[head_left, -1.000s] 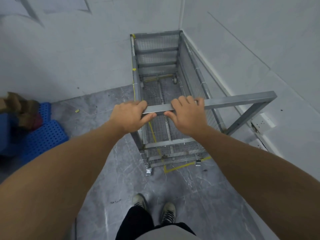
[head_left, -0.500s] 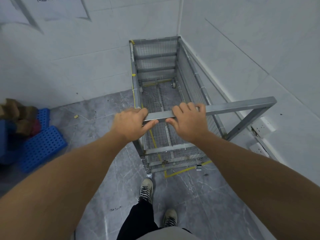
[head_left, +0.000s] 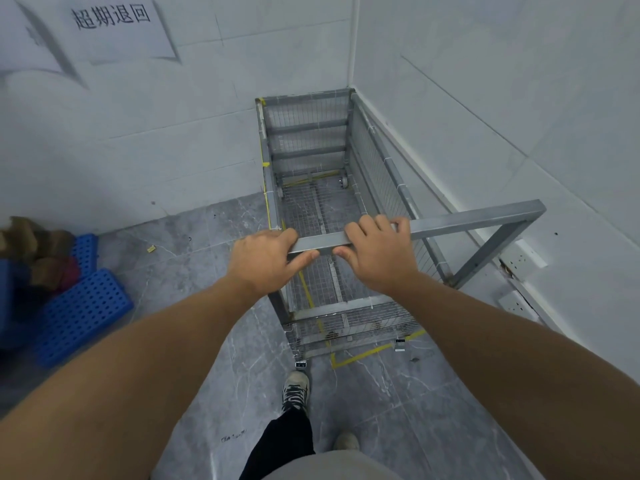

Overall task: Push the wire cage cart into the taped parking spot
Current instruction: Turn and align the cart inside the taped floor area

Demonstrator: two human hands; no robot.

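Both hands grip the grey square-tube handle bar (head_left: 450, 225) of the grey metal wire cage cart (head_left: 311, 161): left hand (head_left: 265, 259) at its left end, right hand (head_left: 375, 252) just beside. That cart stands in the white-walled corner, over the yellow floor tape outline (head_left: 360, 356), whose near corner shows past the cart's near end.

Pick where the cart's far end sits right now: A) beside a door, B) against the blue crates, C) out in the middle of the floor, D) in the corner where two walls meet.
D: the cart has its far end tucked in the corner, its right side along the wall.
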